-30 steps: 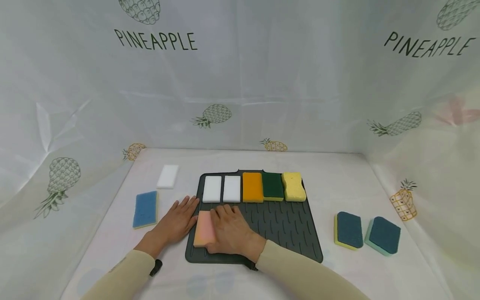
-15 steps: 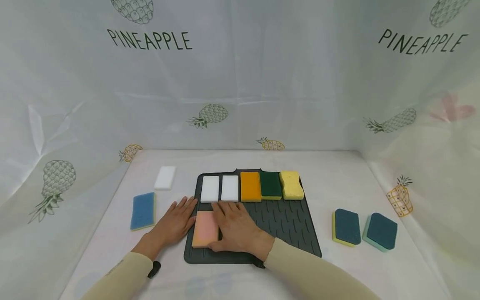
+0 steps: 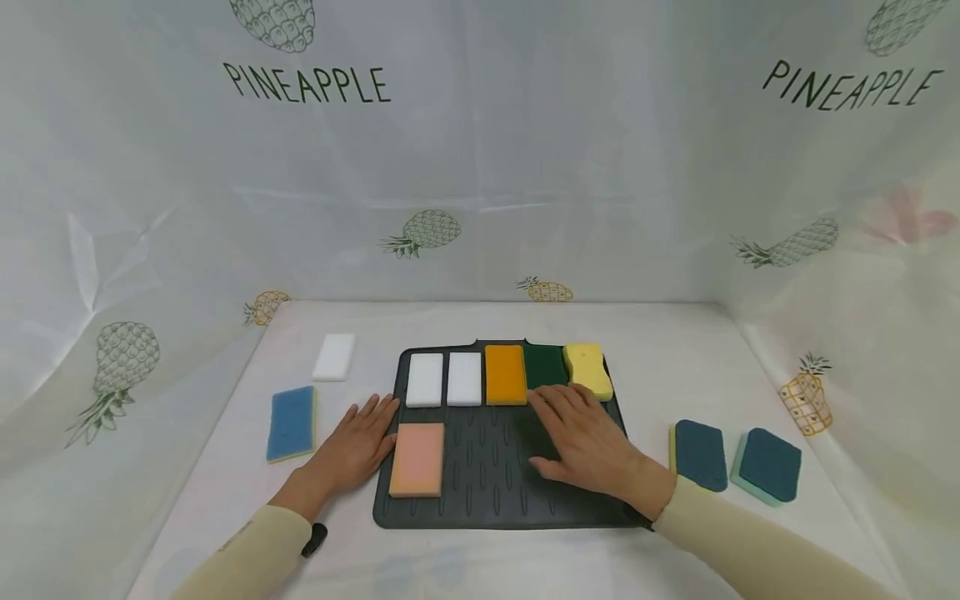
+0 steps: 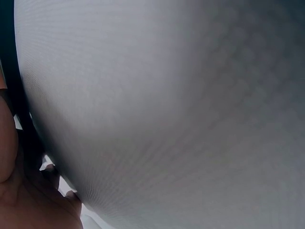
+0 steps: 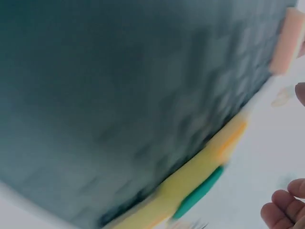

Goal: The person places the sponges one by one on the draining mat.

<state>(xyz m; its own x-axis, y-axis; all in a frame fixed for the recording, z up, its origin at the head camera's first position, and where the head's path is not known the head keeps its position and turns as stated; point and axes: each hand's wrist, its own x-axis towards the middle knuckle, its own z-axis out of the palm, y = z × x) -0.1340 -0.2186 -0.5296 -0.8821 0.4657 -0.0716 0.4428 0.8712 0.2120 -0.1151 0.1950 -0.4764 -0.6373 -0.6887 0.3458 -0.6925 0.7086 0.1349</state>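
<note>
On the dark grey ribbed mat [image 3: 480, 500] a pink-orange sponge [image 3: 417, 460] lies at the front left. Along the mat's back edge run two white sponges [image 3: 425, 381], an orange sponge [image 3: 506, 375], a dark green scouring sponge [image 3: 544, 365] and a wavy yellow sponge [image 3: 587, 367]. My left hand [image 3: 358, 446] lies flat at the mat's left edge, fingers spread, beside the pink-orange sponge. Over the mat's right half hovers my right hand [image 3: 588, 446], fingers extended and holding nothing; its fingertips overlap the front of the green sponge in the head view.
Left of the mat lie a blue-topped sponge [image 3: 292, 423] and a white sponge [image 3: 334, 357]. To the right are two dark blue-topped sponges, one yellow below [image 3: 699, 455] and one pale green below [image 3: 768, 467]. A pineapple-print sheet [image 3: 480, 167] hangs behind and around.
My right hand has let go of the pink-orange sponge and moved right across the mat. That sponge stays at the front left. My left hand keeps its place.
</note>
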